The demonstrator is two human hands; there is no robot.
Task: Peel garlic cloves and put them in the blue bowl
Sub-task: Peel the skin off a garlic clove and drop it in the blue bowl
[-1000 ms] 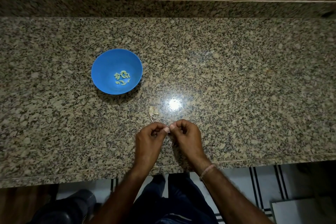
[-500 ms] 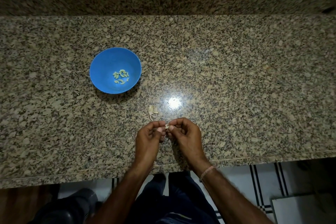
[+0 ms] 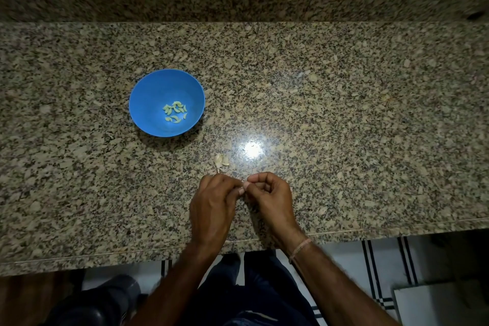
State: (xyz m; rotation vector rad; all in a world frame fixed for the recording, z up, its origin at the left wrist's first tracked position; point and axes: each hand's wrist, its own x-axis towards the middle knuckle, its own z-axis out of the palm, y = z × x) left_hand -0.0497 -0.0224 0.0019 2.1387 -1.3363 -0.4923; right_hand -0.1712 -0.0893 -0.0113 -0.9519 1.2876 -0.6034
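Ahead of the hands and off to their left, well apart, the blue bowl (image 3: 153,92) stands on the bench (image 3: 344,114) with a small heap of peeled cloves (image 3: 175,112) at its bottom, so the task looks well under way. Just ahead of the left hand's knuckles lies a pale garlic piece (image 3: 220,160) with loose skin beside it, probably the remaining stock.

The left hand (image 3: 213,204) has its fingers curled, thumb and forefinger tips brought together. The right hand (image 3: 270,198) is curled the same way, and its tips meet the left's over the bench. Both seem to pinch one small thing between them. By the task I take it for a garlic clove, though the fingertips hide it almost wholly. A thin thread band (image 3: 300,247) circles the right wrist.

The step in hand is likely stripping the skin. To do it well, one hand should hold the clove steady by its ends while the other nail lifts the papery edge and draws it off in one strip — low over the bench, since a slick clove slips easily.
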